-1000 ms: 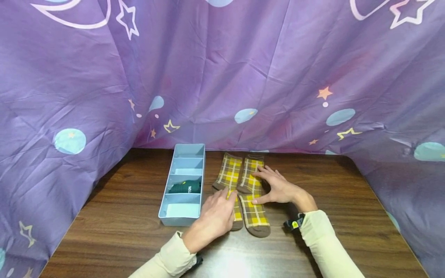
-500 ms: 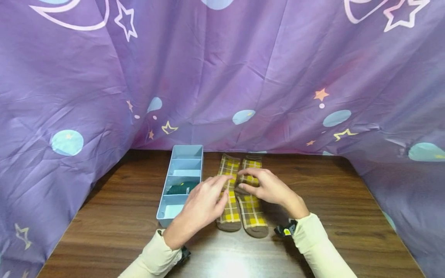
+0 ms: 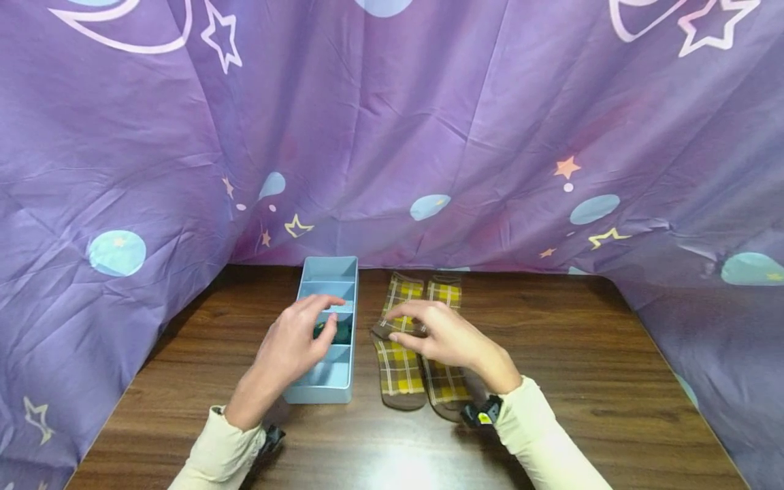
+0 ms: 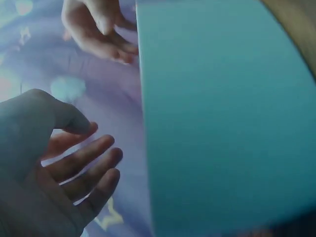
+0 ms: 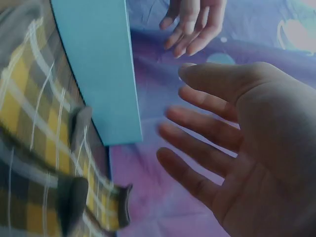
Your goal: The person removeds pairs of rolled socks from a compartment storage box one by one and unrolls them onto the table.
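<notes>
Two yellow-and-brown plaid socks lie side by side on the table, the left sock point(image 3: 401, 374) nearer the box and the right sock point(image 3: 446, 382) beside it. Above them hovers my right hand point(image 3: 450, 335), fingers loosely bent and holding nothing. My left hand point(image 3: 292, 342) is over the light blue divided box point(image 3: 327, 395), with its thumb and fingers apart and nothing between them. Inside one compartment lies a dark green folded cloth item point(image 3: 343, 331), partly hidden by the left hand. In the right wrist view, the fingers point(image 5: 197, 128) are spread beside the box wall.
The wooden table point(image 3: 551, 327) carries the box and socks. A purple curtain point(image 3: 392, 136) with stars and moons hangs behind and along both sides. The other compartments of the box show bare floors.
My left hand has left the socks and moved left over the box. My right hand has shifted left, from the right sock towards the left one. The socks lie about where they were.
</notes>
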A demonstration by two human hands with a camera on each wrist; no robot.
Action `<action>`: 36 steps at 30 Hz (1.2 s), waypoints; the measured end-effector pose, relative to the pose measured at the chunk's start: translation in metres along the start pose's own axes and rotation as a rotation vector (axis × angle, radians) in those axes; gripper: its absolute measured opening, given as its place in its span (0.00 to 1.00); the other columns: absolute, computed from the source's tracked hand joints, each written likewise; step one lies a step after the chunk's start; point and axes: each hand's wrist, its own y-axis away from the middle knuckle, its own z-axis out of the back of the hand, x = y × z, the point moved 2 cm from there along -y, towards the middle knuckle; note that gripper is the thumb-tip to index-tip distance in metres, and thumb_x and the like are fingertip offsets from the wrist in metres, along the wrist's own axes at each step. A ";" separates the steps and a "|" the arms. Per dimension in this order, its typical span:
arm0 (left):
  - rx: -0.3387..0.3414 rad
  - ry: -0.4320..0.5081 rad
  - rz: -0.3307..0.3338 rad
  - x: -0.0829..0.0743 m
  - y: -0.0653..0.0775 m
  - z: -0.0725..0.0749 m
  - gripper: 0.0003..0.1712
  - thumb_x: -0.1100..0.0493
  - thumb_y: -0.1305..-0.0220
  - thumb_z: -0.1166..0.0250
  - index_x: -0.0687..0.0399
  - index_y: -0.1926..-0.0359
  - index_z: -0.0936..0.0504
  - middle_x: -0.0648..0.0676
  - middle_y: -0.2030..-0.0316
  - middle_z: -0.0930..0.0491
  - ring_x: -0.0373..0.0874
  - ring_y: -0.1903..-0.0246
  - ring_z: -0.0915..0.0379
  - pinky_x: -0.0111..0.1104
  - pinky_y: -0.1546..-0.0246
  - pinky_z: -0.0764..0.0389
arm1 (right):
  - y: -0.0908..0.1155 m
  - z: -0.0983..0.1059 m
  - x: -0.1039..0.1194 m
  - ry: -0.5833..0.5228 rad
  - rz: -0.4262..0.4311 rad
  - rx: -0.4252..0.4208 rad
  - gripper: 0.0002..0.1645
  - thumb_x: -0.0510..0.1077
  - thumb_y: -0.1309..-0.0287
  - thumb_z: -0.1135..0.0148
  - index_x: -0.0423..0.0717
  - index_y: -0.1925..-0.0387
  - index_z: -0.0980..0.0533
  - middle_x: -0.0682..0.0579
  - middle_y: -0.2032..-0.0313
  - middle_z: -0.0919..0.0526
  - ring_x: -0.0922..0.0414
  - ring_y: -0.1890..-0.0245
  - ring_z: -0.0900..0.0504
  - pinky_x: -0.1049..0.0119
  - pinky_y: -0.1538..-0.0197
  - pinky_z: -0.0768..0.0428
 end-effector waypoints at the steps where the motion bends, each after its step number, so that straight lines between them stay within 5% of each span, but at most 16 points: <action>1: -0.007 -0.005 0.012 0.007 -0.001 0.003 0.14 0.62 0.30 0.32 0.48 0.46 0.12 0.54 0.52 0.09 0.52 0.51 0.12 0.49 0.54 0.12 | -0.003 -0.001 0.002 -0.002 0.013 0.001 0.18 0.51 0.27 0.30 0.52 0.40 0.16 0.51 0.37 0.13 0.54 0.38 0.14 0.54 0.33 0.16; 4: -0.025 -0.026 0.055 0.025 -0.002 0.009 0.14 0.63 0.30 0.33 0.51 0.46 0.12 0.56 0.53 0.09 0.53 0.52 0.13 0.51 0.52 0.13 | -0.011 -0.004 0.008 -0.004 0.034 -0.001 0.18 0.50 0.28 0.29 0.53 0.40 0.16 0.51 0.32 0.17 0.50 0.31 0.18 0.53 0.26 0.22; 10: 0.006 -0.057 0.153 0.050 -0.001 0.011 0.14 0.63 0.28 0.35 0.53 0.45 0.13 0.55 0.59 0.12 0.51 0.62 0.20 0.45 0.62 0.19 | -0.029 -0.013 0.018 -0.056 0.097 0.044 0.19 0.49 0.27 0.30 0.50 0.39 0.17 0.51 0.36 0.16 0.54 0.33 0.17 0.56 0.30 0.19; 20: 0.033 -0.059 0.221 0.069 0.003 0.001 0.13 0.62 0.28 0.35 0.54 0.45 0.13 0.57 0.54 0.11 0.49 0.64 0.23 0.47 0.64 0.20 | -0.052 -0.038 0.027 -0.081 0.117 0.151 0.23 0.48 0.24 0.33 0.45 0.34 0.19 0.51 0.37 0.14 0.54 0.35 0.16 0.58 0.30 0.19; 26: 0.026 -0.004 0.233 0.079 0.006 -0.005 0.13 0.64 0.30 0.34 0.56 0.47 0.12 0.59 0.51 0.11 0.50 0.59 0.16 0.48 0.58 0.16 | -0.065 -0.051 0.030 -0.074 0.127 0.181 0.23 0.48 0.22 0.35 0.46 0.33 0.20 0.50 0.36 0.14 0.56 0.34 0.17 0.60 0.29 0.20; 33: 0.003 0.076 0.236 0.091 0.009 -0.010 0.13 0.66 0.33 0.34 0.59 0.49 0.12 0.59 0.47 0.14 0.49 0.57 0.12 0.46 0.54 0.13 | -0.078 -0.060 0.028 0.040 0.074 0.244 0.21 0.49 0.22 0.36 0.49 0.34 0.18 0.53 0.37 0.12 0.57 0.36 0.15 0.60 0.33 0.17; 36: -0.003 0.102 0.251 0.096 0.009 -0.012 0.13 0.66 0.34 0.34 0.58 0.50 0.12 0.58 0.50 0.14 0.46 0.59 0.13 0.41 0.58 0.13 | -0.085 -0.060 0.028 0.124 0.027 0.262 0.20 0.51 0.24 0.33 0.53 0.36 0.16 0.56 0.38 0.11 0.57 0.42 0.12 0.60 0.43 0.13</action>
